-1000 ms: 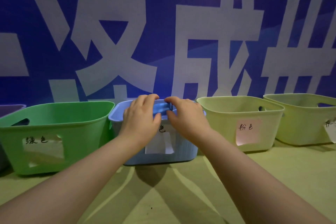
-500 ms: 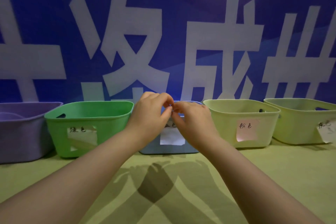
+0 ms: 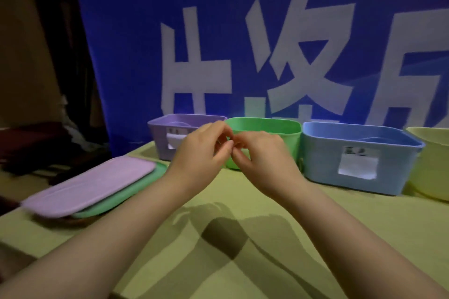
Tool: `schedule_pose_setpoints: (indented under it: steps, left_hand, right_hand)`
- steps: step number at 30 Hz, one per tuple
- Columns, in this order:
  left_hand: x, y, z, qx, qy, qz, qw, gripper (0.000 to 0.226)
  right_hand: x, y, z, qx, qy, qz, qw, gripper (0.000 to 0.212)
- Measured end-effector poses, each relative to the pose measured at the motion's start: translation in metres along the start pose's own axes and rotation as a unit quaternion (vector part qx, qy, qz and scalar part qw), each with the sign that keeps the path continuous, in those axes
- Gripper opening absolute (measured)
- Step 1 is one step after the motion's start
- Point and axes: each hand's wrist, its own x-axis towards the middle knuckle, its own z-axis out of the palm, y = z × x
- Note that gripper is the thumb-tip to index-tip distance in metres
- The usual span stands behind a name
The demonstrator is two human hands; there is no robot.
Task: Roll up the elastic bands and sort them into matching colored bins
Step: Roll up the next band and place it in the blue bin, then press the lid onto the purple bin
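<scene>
Yellow-green worktop (image 3: 243,238) under a blue banner (image 3: 145,31) with large white characters. At centre, the left hand (image 3: 206,150) and right hand (image 3: 262,160) meet, fingers curled and fingertips touching; motion blur makes it impossible to tell whether an elastic band lies between them. Directly behind them, at 12 o'clock, stands a green bin (image 3: 267,125). A purple bin (image 3: 165,143) sits just beside it at 11 o'clock, a blue bin (image 3: 359,153) with a white label at 2 o'clock, and the edge of a pale yellow bin (image 3: 435,172) at 3 o'clock. At 9 o'clock a purple lid (image 3: 92,184) lies stacked on a green lid (image 3: 126,194).
</scene>
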Motion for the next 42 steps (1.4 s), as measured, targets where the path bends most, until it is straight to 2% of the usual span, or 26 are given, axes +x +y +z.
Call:
schedule_pose_setpoints:
  steps: [10,14,19,22,25,28,34,38,42]
  left_hand:
    - [-0.068,-0.091,-0.095,0.070,0.030,-0.079,0.994,0.003]
    - [-0.088,-0.126,-0.113,0.106,0.025,-0.127,0.986,0.003]
    - [-0.112,-0.167,-0.119,0.223,-0.018,-0.187,0.957,0.026]
    - [-0.131,-0.189,-0.117,0.265,-0.047,-0.204,0.941,0.030]
    - [-0.142,-0.205,-0.112,0.250,-0.024,-0.198,0.948,0.027]
    - [-0.144,-0.214,-0.110,0.249,-0.044,-0.208,0.945,0.030]
    - [-0.142,-0.213,-0.110,0.261,-0.046,-0.163,0.950,0.022]
    - [-0.139,-0.209,-0.110,0.321,-0.063,-0.107,0.939,0.039]
    - [-0.136,-0.196,-0.110,0.330,-0.033,-0.106,0.938,0.037]
  right_hand:
    - [0.040,-0.108,0.084,0.032,-0.061,-0.130,0.989,0.022]
    - [0.050,-0.133,0.122,0.038,-0.088,-0.136,0.986,0.028]
    - [0.065,-0.141,0.171,0.015,-0.142,-0.136,0.980,0.030]
    - [0.070,-0.142,0.194,-0.003,-0.171,-0.141,0.975,0.031]
    - [0.069,-0.143,0.210,-0.023,-0.188,-0.157,0.969,0.030]
    - [0.069,-0.143,0.215,-0.021,-0.191,-0.171,0.966,0.028]
    - [0.071,-0.149,0.214,-0.035,-0.189,-0.193,0.962,0.024]
    - [0.072,-0.150,0.211,-0.028,-0.171,-0.201,0.964,0.020]
    - [0.070,-0.148,0.200,0.005,-0.142,-0.198,0.970,0.017]
